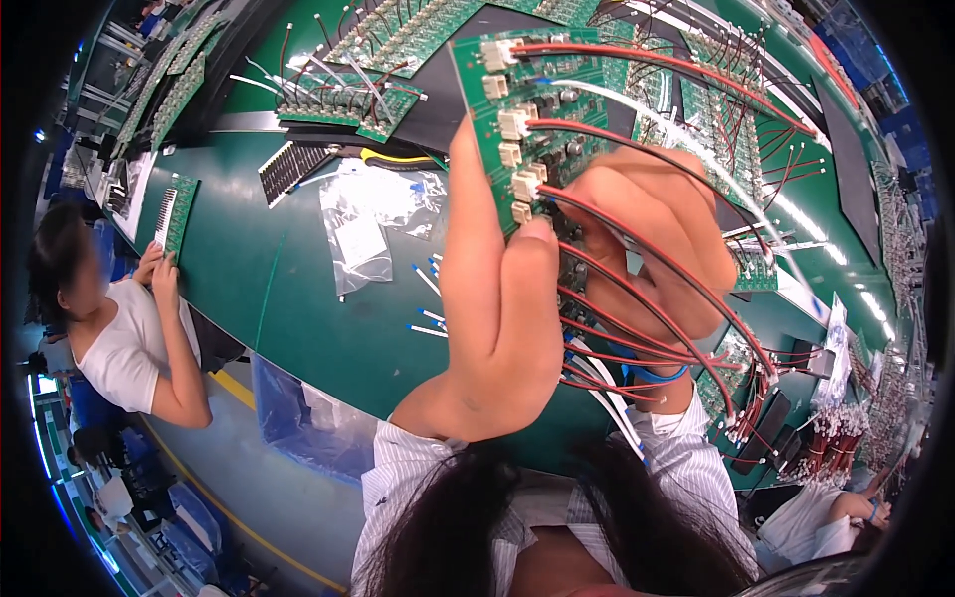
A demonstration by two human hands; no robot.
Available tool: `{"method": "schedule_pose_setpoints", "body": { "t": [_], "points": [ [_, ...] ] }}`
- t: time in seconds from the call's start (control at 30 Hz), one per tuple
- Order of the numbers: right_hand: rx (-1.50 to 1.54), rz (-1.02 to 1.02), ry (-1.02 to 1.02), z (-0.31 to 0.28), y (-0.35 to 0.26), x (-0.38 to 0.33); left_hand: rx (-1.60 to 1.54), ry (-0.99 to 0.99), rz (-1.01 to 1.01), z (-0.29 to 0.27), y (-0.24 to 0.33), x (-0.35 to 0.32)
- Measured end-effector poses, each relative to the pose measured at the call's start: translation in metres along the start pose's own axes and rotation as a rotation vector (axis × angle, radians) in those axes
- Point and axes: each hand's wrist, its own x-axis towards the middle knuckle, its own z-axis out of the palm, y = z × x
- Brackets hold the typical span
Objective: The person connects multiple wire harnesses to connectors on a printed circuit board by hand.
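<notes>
My left hand [497,318] grips a green circuit board panel [577,104], held up close in front of me, with the thumb along its lower left edge. A column of small white sockets [510,123] runs down the board. Several red-and-black cables [642,55] are plugged in and arc off to the right. Among them bends a white flat cable [676,129] with blue ends. Behind the cables, my right hand [667,219] has its fingers curled together against the board; what they pinch is hidden. A blue band circles the right wrist.
Clear plastic bags [363,244] and a yellow-handled tool [398,159] lie on the green table. More wired boards [343,107] stand at the back and right. Red-and-black cable bundles [831,443] sit at right. A co-worker [124,338] at left handles a board [181,214].
</notes>
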Motion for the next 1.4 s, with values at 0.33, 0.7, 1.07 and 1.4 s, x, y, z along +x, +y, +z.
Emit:
{"method": "schedule_pose_setpoints", "body": {
  "t": [0.33,0.7,1.07,1.4],
  "points": [
    [0.029,0.019,-0.036,-0.001,0.007,0.002,-0.076,0.031,-0.018,-0.003,0.0,-0.001],
    [0.13,-0.062,-0.05,-0.001,0.007,-0.001,0.1,0.084,0.107,0.001,0.001,-0.004],
    [0.079,-0.08,0.02,0.0,0.011,0.006,-0.137,-0.007,0.111,-0.003,0.002,-0.003],
    [0.063,0.074,-0.064,-0.005,-0.005,0.006,-0.081,0.006,0.113,-0.005,0.003,-0.003]
  ]
}}
